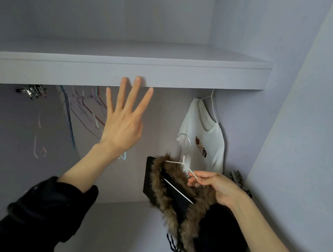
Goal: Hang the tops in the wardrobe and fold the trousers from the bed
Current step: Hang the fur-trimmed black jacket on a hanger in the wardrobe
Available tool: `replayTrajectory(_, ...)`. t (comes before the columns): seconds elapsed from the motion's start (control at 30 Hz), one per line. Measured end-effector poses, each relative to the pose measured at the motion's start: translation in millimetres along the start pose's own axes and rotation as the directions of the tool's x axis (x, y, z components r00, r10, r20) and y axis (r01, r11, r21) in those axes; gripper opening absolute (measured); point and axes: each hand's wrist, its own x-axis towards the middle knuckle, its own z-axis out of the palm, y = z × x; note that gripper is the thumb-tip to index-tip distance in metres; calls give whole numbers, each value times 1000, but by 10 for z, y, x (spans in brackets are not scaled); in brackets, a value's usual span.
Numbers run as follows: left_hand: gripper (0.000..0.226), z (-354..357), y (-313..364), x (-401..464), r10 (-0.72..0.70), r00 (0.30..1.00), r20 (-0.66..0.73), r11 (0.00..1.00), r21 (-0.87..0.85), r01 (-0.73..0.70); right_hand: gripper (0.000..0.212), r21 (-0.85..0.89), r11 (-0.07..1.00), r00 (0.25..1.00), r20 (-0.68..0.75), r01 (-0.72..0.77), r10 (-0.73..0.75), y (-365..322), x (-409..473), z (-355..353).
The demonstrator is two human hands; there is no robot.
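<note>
jacket on its hanger, not yet on the rail

wardrobe (306, 98) interior fills the head view, under a thick shelf (126, 69). the right hand (214, 186) pinches the shoulder wire of a white hanger (184, 162) with its fingers, grasping it low and to the right; a black jacket with a fur collar (177, 196) is threaded on that hanger and droops below the hand. the hanger's hook stands free, well below the shelf, catching nothing. the left hand (124, 121) is raised with fingers straight and spread, released, holding nothing, its tips near the shelf's front edge. behind it, empty coloured hangers (81, 109) dangle, blurred. a white t-shirt (207, 138) already hangs at the right end, so at least one top looks done. the jacket seems the step in hand: dressed, awaiting hooking. bed and trousers are out of sight, so folding cannot be judged.
</note>
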Motion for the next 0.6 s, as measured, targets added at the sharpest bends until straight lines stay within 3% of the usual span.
replayTrajectory(0.13,91,28,22,20,-24,999,31,1000,18,23,30,217,976,998,-53,27,-16,-106,24,-76)
replayTrajectory(0.23,94,23,29,57,-18,1000,-19,999,33,19,29,342,935,990,-125,98,-58,-195,115,-80)
replayTrajectory(0.6,101,126,-47,170,11,994,-104,990,139,4,34,362,882,942,-257,301,-215,-919,825,-143)
